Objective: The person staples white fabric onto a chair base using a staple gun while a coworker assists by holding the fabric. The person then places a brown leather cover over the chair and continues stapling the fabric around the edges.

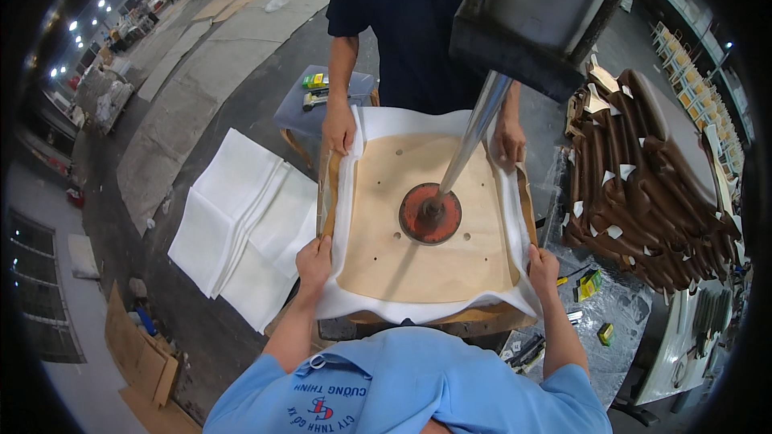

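Note:
A square plywood seat board [370, 185] with small holes lies on white padding [394, 311] that curls up around its sides. Brown upholstery cover [331, 201] shows outside the padding at the left and right. My left hand [314, 264] is closed on the cover's edge at the near left corner. At the near right, my right hand [543, 268] grips the cover's edge too, beside the padding. A round red press plate [418, 221] on a metal rod [476, 128] bears on the board's middle. Across from me, another person's two hands hold the far sides.
Folded white padding sheets [233, 217] are stacked at the left. Brown upholstered covers [635, 185] pile up at the right. A dark press housing [523, 32] hangs above the far right. Small yellow-green boxes [589, 284] and tools lie on the plastic-covered table [627, 305].

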